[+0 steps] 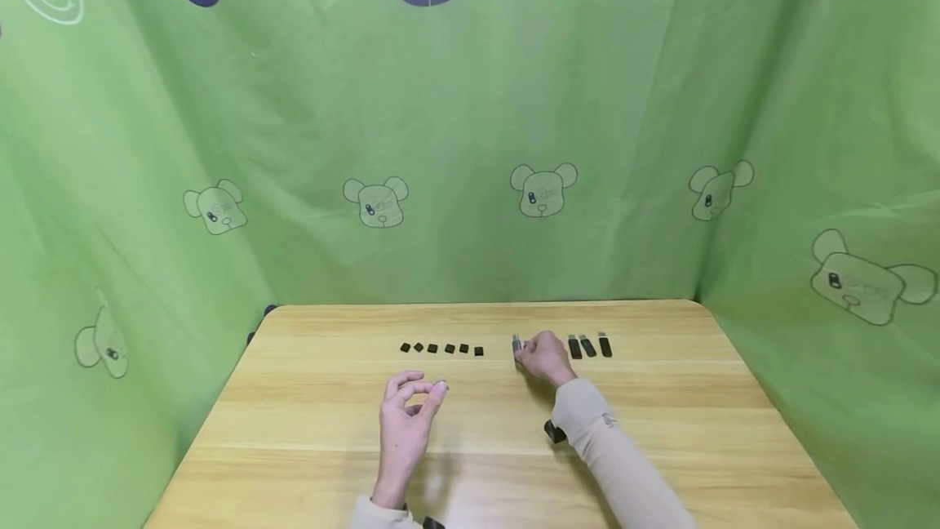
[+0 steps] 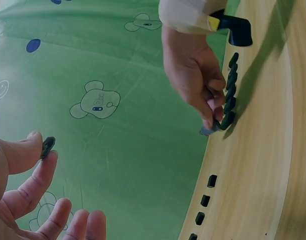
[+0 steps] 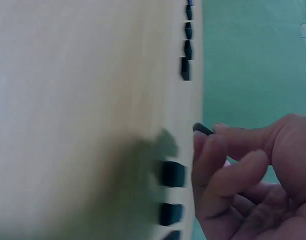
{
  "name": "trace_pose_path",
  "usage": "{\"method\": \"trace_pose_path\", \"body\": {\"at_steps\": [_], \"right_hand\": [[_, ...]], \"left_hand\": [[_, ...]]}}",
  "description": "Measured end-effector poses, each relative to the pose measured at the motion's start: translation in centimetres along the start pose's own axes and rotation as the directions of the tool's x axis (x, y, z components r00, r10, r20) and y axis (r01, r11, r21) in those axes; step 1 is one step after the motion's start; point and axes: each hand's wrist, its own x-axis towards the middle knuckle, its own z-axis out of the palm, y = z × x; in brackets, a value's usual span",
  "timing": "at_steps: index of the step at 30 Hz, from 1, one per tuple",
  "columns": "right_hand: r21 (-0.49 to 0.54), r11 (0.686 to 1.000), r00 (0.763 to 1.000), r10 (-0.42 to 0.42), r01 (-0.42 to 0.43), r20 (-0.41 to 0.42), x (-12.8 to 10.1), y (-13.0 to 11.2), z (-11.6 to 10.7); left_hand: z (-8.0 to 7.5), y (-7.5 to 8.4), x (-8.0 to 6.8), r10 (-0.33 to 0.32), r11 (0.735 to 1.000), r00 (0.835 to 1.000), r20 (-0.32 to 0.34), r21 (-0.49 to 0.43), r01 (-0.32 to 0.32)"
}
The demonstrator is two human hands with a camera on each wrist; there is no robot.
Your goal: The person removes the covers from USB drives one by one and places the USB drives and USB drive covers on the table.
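Observation:
My left hand (image 1: 405,431) is raised over the table, pinching a small dark cap (image 2: 48,147) between thumb and index finger. The other left fingers are spread apart. Farther right, my right hand (image 1: 546,357) pinches a USB flash drive (image 1: 516,346) just above the tabletop, its metal plug pointing away from me. In the right wrist view only a dark end of that drive (image 3: 203,129) shows between the fingertips. To the right of this hand lie several black USB flash drives (image 1: 575,347) in a row, some hidden behind it.
Several small black caps (image 1: 450,348) lie in a row left of the drives, near the back of the wooden table (image 1: 294,398). A green curtain (image 1: 455,251) encloses the back and both sides. A black device (image 1: 554,431) sits at the right wrist.

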Motion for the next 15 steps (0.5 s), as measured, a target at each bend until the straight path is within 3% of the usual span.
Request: {"method": "trace_pose_path", "body": {"at_steps": [7, 15], "right_hand": [[-0.020, 0.995, 0.994, 0.095, -0.096, -0.049, 0.5, 1.0, 1.1], [-0.020, 0.996, 0.992, 0.086, -0.089, -0.090, 0.8, 1.4, 1.6]], "left_hand": [[0.1, -0.1, -0.1, -0.015, 1.000, 1.000, 0.009, -0.001, 0.015], [0.0, -0.1, -0.1, -0.006, 1.000, 1.000, 0.011, 0.003, 0.006]]}}
